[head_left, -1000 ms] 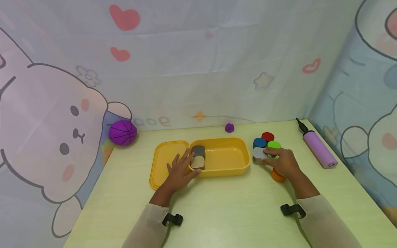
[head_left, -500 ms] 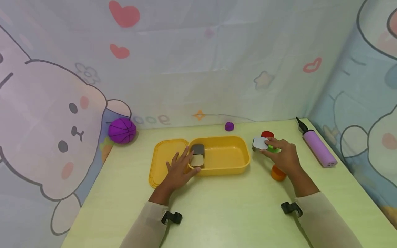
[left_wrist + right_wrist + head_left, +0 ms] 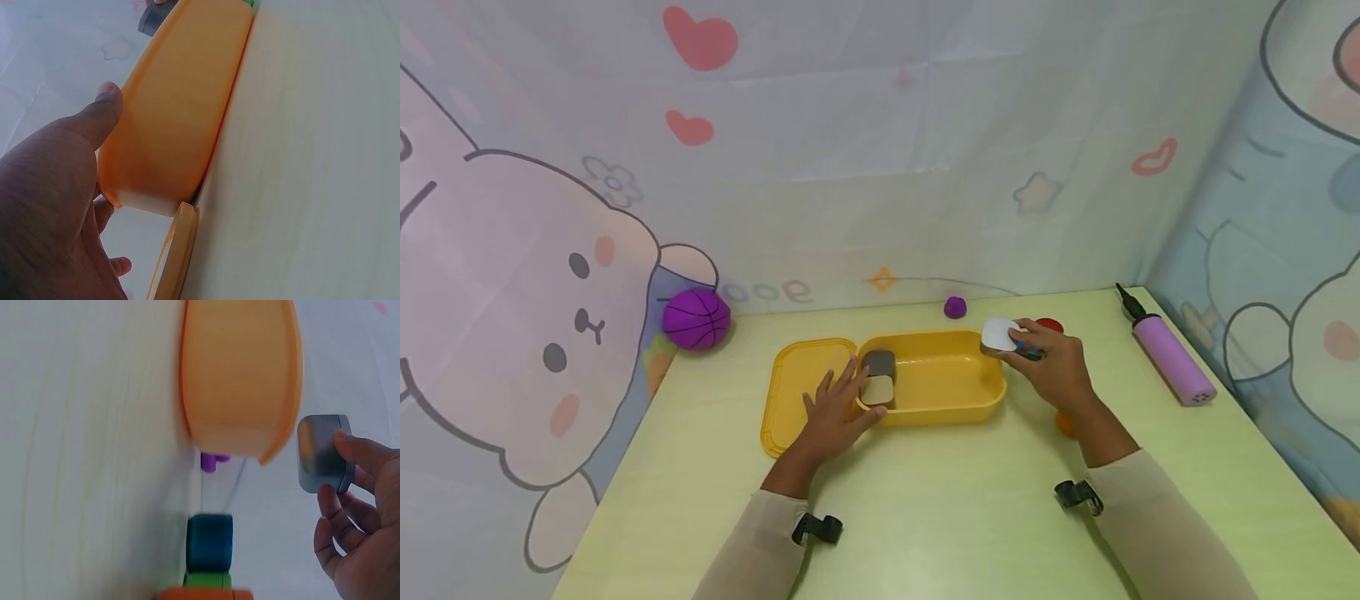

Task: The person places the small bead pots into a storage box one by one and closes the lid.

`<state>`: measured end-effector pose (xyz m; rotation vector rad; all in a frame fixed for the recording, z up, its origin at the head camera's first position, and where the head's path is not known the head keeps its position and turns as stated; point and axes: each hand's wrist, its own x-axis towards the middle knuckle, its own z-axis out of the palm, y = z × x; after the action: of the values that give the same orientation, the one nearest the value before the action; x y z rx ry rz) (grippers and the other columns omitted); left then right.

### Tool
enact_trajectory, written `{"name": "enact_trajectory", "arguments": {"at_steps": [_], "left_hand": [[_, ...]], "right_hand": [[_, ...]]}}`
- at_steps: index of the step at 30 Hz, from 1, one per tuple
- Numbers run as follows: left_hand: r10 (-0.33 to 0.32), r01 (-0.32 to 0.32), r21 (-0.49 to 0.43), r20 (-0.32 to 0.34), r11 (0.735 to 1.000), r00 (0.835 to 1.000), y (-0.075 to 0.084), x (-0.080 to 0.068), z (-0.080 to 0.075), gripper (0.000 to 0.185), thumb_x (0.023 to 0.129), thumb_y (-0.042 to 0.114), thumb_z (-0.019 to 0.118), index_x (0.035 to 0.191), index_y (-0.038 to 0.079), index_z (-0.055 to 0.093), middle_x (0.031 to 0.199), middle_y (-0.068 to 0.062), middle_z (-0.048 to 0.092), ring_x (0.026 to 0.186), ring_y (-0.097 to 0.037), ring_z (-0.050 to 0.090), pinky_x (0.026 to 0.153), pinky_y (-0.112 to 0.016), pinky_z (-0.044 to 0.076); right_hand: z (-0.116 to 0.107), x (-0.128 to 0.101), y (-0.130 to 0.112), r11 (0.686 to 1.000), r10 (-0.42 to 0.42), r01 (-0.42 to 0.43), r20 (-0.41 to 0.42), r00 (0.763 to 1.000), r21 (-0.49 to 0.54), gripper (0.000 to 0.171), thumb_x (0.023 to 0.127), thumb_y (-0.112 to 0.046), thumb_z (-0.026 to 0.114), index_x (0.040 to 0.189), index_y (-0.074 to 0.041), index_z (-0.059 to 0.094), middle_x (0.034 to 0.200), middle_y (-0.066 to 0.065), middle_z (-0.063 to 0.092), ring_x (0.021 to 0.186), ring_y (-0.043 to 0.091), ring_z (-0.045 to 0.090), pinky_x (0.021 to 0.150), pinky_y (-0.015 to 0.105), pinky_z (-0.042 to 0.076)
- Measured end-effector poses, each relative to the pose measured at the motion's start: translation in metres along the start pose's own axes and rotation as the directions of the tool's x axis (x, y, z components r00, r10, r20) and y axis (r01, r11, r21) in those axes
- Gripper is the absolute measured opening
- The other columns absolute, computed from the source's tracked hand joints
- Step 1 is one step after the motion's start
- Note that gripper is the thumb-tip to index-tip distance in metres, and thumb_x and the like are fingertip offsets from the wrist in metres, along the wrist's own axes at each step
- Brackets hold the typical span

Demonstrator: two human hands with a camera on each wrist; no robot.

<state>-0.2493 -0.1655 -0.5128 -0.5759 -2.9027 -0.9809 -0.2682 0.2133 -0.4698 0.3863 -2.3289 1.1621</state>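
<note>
Table [image 3: 925, 517]: I see a pale green top carrying everything, with a printed curtain behind it.

Yellow box [image 3: 958, 404]: an open oblong tray near the middle, long axis running left to right across my view, its lid [image 3: 793, 392] lying flat against the left end. Two small blocks, a grey one [image 3: 880, 363] and a beige one [image 3: 877, 388], sit inside at the left end; the rest of the floor is bare.

Left hand [image 3: 833, 417]: fingers straight and spread, resting on the box's left end and the lid. It holds nothing. From the left wrist view the thumb [image 3: 103, 109] lies along the box's outer wall.

Right hand [image 3: 1051, 367]: pinching the white-topped block [image 3: 1000, 334] between thumb and fingertips, a narrow hold, raised over the box's right rim.

Key relation: the held block sits at the right end, so the box's free floor lies to the left of and below the grip, along the box's long axis. My right hand is the nearer one by far.

Block's look: a rounded square with a white top face and grey sides; from the right wrist view it shows dull grey [image 3: 322, 453], clear of the rim.

Leftover blocks: blue [image 3: 210, 542], green and red ones clustered on the table beside the right hand, an orange one [image 3: 1063, 423] partly hidden by the wrist.
</note>
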Motion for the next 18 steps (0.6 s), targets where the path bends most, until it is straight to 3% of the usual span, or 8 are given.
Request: {"name": "enact_trajectory", "arguments": {"at_steps": [1,7,13,18], "left_hand": [[0.000,0.000,-0.003,0.002,1.000,1.000,0.000,0.000,0.000,0.077,0.094,0.064,0.053,0.158,0.030,0.026,0.168,0.014,0.003,0.153,-0.046,0.003,0.103,-0.085,-0.008],[-0.001,0.001,0.005,0.007,1.000,1.000,-0.001,0.000,0.002,0.077,0.094,0.065,0.051,0.158,0.034,0.023,0.168,0.015,0.002,0.153,-0.046,0.003,0.104,-0.084,-0.008],[-0.003,0.003,0.006,-0.001,1.000,1.000,-0.002,0.000,0.001,0.077,0.094,0.065,0.052,0.158,0.032,0.025,0.168,0.015,0.003,0.153,-0.046,0.004,0.104,-0.084,-0.008],[0.007,-0.007,0.002,-0.016,1.000,1.000,0.000,0.000,0.001,0.077,0.093,0.064,0.053,0.158,0.030,0.027,0.168,0.012,0.005,0.153,-0.047,0.005,0.103,-0.085,-0.006]], "right_hand": [[0.004,0.000,-0.002,1.000,0.002,-0.002,0.012,1.000,0.019,0.045,0.079,-0.017,0.084,0.119,-0.005,0.071,0.129,0.016,0.068,0.111,0.036,0.069,0.083,0.039,0.058],[0.027,0.004,-0.012,0.999,0.014,-0.016,0.052,0.999,0.042,0.045,0.077,-0.018,0.086,0.119,-0.009,0.073,0.127,0.010,0.070,0.081,0.020,0.071,0.073,0.040,0.059],[0.048,0.011,-0.021,0.996,0.076,-0.081,0.133,0.988,0.033,0.040,0.080,-0.022,0.084,0.118,-0.014,0.074,0.132,0.009,0.067,0.079,0.016,0.072,0.076,0.033,0.061],[0.064,0.015,-0.028,0.988,0.140,-0.151,0.198,0.970,0.039,0.039,0.080,-0.024,0.083,0.117,-0.016,0.075,0.134,0.007,0.066,0.078,0.017,0.071,0.071,0.024,0.059]]}}
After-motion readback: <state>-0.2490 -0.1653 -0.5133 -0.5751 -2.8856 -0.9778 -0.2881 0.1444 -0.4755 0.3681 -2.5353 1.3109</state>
